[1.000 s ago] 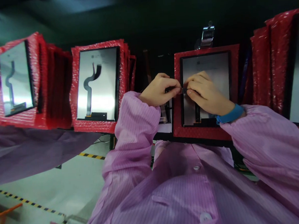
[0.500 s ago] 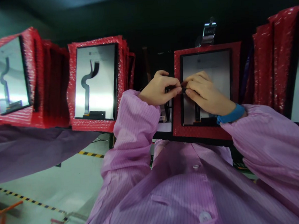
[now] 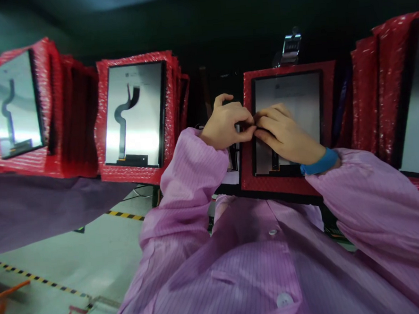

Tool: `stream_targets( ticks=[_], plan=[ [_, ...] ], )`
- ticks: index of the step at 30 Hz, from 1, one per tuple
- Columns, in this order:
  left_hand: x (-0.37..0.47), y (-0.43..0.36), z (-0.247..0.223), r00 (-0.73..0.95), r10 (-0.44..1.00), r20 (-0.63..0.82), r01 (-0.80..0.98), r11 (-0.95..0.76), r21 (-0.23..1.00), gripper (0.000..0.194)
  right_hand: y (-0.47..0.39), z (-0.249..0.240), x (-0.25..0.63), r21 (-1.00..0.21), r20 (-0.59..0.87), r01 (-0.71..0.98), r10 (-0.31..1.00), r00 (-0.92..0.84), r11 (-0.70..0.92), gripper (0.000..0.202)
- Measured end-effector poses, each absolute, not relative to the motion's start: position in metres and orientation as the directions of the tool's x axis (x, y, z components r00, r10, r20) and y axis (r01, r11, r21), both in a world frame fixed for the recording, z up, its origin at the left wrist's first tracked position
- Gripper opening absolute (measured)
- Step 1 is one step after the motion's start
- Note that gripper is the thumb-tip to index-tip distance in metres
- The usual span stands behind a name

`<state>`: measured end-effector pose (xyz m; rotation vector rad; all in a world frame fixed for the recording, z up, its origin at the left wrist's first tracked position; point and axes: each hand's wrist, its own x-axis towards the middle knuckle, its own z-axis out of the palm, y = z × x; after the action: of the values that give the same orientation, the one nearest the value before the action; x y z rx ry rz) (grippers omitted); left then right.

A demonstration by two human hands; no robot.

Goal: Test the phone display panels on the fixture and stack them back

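A display panel (image 3: 298, 92) with a grey back and black frame lies on a red bubble-wrap sheet (image 3: 285, 184) before me. Its dark flex cable (image 3: 275, 158) rises from the lower edge and passes beneath my right hand (image 3: 288, 133). Over the panel's left edge, the fingertips of my left hand (image 3: 226, 120) and right hand meet, both closed in a pinch on the dark cable end. The fingers hide most of that end. A blue band (image 3: 321, 162) circles my right wrist.
On the left, another display panel (image 3: 136, 114) with a curved flex cable rests on a red bubble-wrap stack (image 3: 103, 135). More red stacks (image 3: 365, 100) stand at right. A metal tally counter (image 3: 291, 47) sits behind the middle panel. A purple sleeve (image 3: 49, 209) extends at far left.
Both hands have shifted slightly and their fingertips have drawn closer together. The dark piece seen between them is now mostly covered. The panel stays on the red sheet.
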<state>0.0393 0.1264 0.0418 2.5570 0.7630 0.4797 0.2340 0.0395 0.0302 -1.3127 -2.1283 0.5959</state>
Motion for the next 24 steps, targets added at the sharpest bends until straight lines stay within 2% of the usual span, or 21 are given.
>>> stream_targets(
  ticks=[2, 4, 6, 7, 8, 9, 13, 17, 24],
  plan=[
    [0.034, 0.119, 0.046, 0.715, 0.617, 0.330, 0.467, -0.772, 0.432, 0.026, 0.038, 0.032, 0.235, -0.651, 0.242, 0.645, 0.915, -0.324, 0.401, 0.042],
    [0.023, 0.102, 0.052, 0.566, 0.657, 0.499, 0.528, -0.753, 0.393, 0.039, 0.036, 0.034, 0.238, -0.682, 0.260, 0.629, 0.928, -0.267, 0.372, 0.049],
    [0.010, 0.077, 0.054, 0.365, 0.698, 0.616, 0.607, -0.680, 0.411, 0.038, 0.034, 0.036, 0.240, -0.707, 0.267, 0.619, 0.939, -0.215, 0.343, 0.053],
    [0.004, 0.063, 0.053, 0.281, 0.750, 0.598, 0.668, -0.601, 0.439, 0.032, 0.033, 0.036, 0.241, -0.713, 0.266, 0.618, 0.944, -0.197, 0.330, 0.054],
    [-0.001, 0.048, 0.049, 0.268, 0.777, 0.570, 0.717, -0.556, 0.421, 0.028, 0.033, 0.037, 0.242, -0.718, 0.266, 0.618, 0.946, -0.184, 0.321, 0.055],
    [-0.005, 0.034, 0.044, 0.294, 0.786, 0.544, 0.758, -0.539, 0.368, 0.026, 0.033, 0.037, 0.242, -0.720, 0.265, 0.618, 0.948, -0.174, 0.315, 0.055],
    [-0.011, -0.003, 0.015, 0.454, 0.842, 0.292, 0.836, -0.516, 0.187, 0.029, 0.032, 0.037, 0.241, -0.719, 0.263, 0.629, 0.953, -0.148, 0.296, 0.055],
    [-0.010, -0.010, 0.001, 0.483, 0.834, 0.267, 0.845, -0.524, 0.108, 0.036, 0.031, 0.035, 0.242, -0.706, 0.291, 0.641, 0.948, -0.126, 0.302, 0.053],
    [-0.010, -0.008, 0.002, 0.512, 0.834, 0.207, 0.844, -0.533, 0.062, 0.043, 0.034, 0.034, 0.246, -0.682, 0.310, 0.669, 0.945, -0.102, 0.295, 0.049]
  ],
)
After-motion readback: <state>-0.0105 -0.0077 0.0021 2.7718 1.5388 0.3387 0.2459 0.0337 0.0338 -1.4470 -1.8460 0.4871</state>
